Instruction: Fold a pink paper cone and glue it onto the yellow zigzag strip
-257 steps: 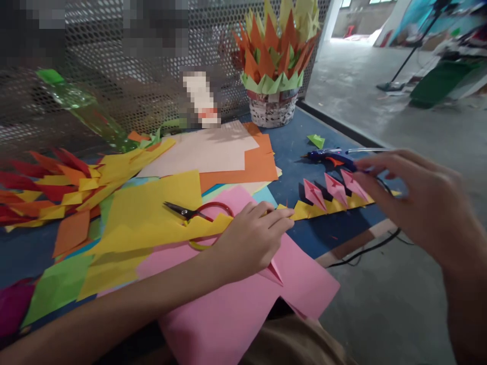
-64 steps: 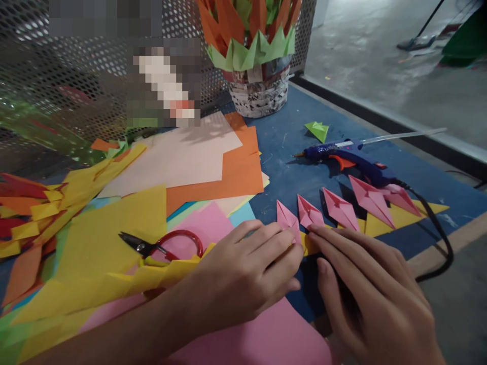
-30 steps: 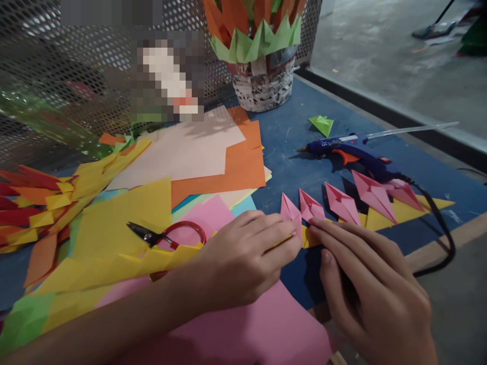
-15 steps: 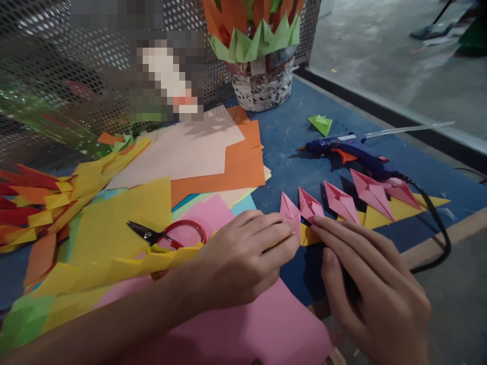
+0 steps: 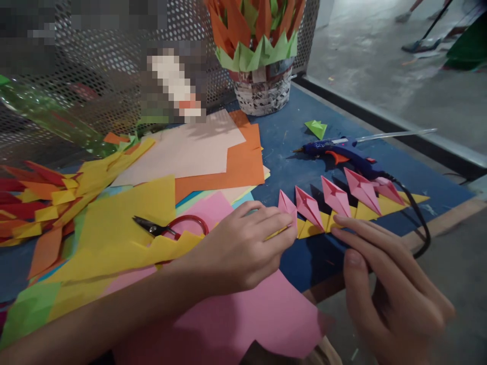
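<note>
We see soft, fairly dim light — the brightest area is the concrete floor (image 5: 380, 66) at upper right, so daylight seems to come from there. Shadows fall left of the folded pink points (image 5: 335, 195). The right hand (image 5: 391, 289) is motion-blurred; pixelated patches mask the upper left — straight edges bow toward the borders.

A blue table (image 5: 292, 132) with a wooden front edge stands against a perforated metal screen (image 5: 95, 71). To the right lies a bare grey concrete floor (image 5: 380, 61), brightly lit farther back, with a dark raised kerb (image 5: 380, 126) running along the table's far side. A stand's base (image 5: 414, 46) rests on the floor.
</note>
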Available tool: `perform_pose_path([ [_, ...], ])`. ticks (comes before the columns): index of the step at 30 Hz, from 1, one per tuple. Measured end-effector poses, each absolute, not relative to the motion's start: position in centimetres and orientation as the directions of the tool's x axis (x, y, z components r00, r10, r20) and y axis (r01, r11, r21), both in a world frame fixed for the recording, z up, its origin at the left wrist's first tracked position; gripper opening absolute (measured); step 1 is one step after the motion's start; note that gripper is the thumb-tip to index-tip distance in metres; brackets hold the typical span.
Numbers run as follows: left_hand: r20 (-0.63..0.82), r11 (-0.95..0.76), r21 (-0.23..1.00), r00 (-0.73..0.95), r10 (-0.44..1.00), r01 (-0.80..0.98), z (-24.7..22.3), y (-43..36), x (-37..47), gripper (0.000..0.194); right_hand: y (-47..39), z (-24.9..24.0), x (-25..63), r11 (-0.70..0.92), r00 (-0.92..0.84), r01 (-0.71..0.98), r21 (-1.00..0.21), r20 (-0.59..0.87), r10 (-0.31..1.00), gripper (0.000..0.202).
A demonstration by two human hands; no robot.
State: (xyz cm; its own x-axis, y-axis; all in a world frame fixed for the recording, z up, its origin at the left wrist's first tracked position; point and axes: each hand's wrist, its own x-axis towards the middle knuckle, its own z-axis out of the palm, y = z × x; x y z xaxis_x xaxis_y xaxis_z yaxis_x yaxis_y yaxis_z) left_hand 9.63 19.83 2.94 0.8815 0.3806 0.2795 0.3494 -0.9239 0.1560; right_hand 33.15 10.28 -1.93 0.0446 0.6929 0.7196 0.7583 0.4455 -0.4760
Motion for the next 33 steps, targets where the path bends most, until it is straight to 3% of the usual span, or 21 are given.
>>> perform_pose_path([
  [3,0.272,-0.913,0.224,0.878,0.394,0.340,3.1,19.8,9.5,0.033,10.3,-2.1,33.2,0.435,0.027,0.776,-0.458,0.712,0.702,0.039],
  [11,0.183,-0.908,0.211,0.898,0.401,0.362,3.7,19.9,9.7,0.033,10.2,-2.4,33.2,0.445,-0.008,0.774,-0.450,0.697,0.717,0.041],
  [18,0.151,-0.772,0.439,0.809,0.568,0.461,4.1,19.6,9.4,0.032,10.5,-2.9,33.1,0.463,-0.036,0.782,-0.418,0.710,0.703,0.041],
  [20,0.163,-0.800,0.409,0.828,0.537,0.439,4.0,19.6,9.4,0.033,10.5,-3.0,33.2,0.471,-0.053,0.781,-0.410,0.708,0.704,0.038],
  [26,0.194,-0.908,0.153,0.889,0.416,0.391,3.6,19.3,9.6,0.038,10.3,-3.3,33.1,0.488,-0.081,0.775,-0.402,0.702,0.707,0.038],
  [29,0.199,-0.903,0.108,0.881,0.429,0.415,4.8,18.9,8.9,0.040,10.6,-3.6,33.1,0.506,-0.089,0.760,-0.409,0.705,0.704,0.040],
  [33,0.356,-0.875,0.089,0.805,0.475,0.476,7.1,17.0,6.7,0.039,10.8,-3.7,33.5,0.544,-0.086,0.728,-0.418,0.732,0.676,0.038],
])
